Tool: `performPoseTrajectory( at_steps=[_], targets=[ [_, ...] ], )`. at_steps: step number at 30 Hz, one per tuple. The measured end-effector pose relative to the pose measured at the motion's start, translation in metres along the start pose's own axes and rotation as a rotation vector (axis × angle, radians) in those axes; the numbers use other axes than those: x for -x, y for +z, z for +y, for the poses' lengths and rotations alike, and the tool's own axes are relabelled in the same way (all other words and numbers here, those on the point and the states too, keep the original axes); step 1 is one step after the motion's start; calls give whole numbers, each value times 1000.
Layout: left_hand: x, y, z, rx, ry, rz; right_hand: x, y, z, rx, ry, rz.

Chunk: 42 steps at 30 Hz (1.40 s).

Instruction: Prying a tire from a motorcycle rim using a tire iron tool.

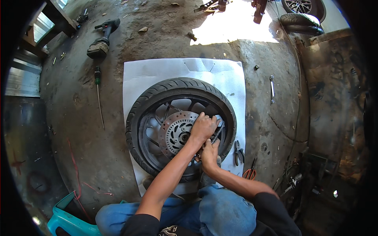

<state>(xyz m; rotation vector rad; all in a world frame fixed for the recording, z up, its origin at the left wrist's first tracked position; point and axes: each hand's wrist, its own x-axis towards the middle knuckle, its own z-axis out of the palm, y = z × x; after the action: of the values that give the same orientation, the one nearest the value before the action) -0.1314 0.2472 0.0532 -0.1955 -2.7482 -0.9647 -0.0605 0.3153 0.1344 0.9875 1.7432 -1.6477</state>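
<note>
A motorcycle wheel (134,122) with a black tyre lies flat on a white sheet (232,74), its drilled brake disc (167,135) facing up. My left hand (204,126) reaches across the disc's right edge to the wheel's right side. Its fingers are curled, and a small pale-blue piece (219,119) shows at their tips. Just below it, closer to me, my right hand (210,154) is closed beside a dark spoke (215,135) near the rim; what lies inside its fingers is hidden. Grey-black pliers (238,152) rest on the sheet to the right of the tyre.
A cordless power tool (103,39) and a long green-handled screwdriver (98,90) lie on the floor at left. To the right are a spanner (272,89) and orange-handled scissors (249,173). Spare tyres (301,21) stand far right; a turquoise stool (69,220) is near left.
</note>
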Motion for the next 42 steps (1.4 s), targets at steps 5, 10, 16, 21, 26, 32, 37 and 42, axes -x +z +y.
performPoseTrajectory(
  at_steps=[5, 10, 16, 21, 26, 32, 37, 42],
  targets=[
    [-10, -29, 12, 49, -170, 228, 10, -47, 3, -139, -76, -155],
    [-8, -23, 0, -231, -228, 252, 24, -95, -1, -11, -201, -73],
    [-17, -24, 13, -217, -309, 63, -10, -164, 17, -87, -164, 172],
    [-15, -25, 8, -161, -370, -55, -20, -169, 34, -112, -91, 186],
    [-21, -27, 8, -73, -347, 97, -26, -162, 40, -134, -72, 68],
    [-28, -45, 3, 161, -480, -220, -26, -157, 39, -137, -80, 57],
    [-16, -48, 1, 71, -321, -223, -19, -146, 26, -77, -257, 45],
    [-3, -58, 43, 140, -184, -68, -19, -142, 2, 33, -350, -4]
  ],
)
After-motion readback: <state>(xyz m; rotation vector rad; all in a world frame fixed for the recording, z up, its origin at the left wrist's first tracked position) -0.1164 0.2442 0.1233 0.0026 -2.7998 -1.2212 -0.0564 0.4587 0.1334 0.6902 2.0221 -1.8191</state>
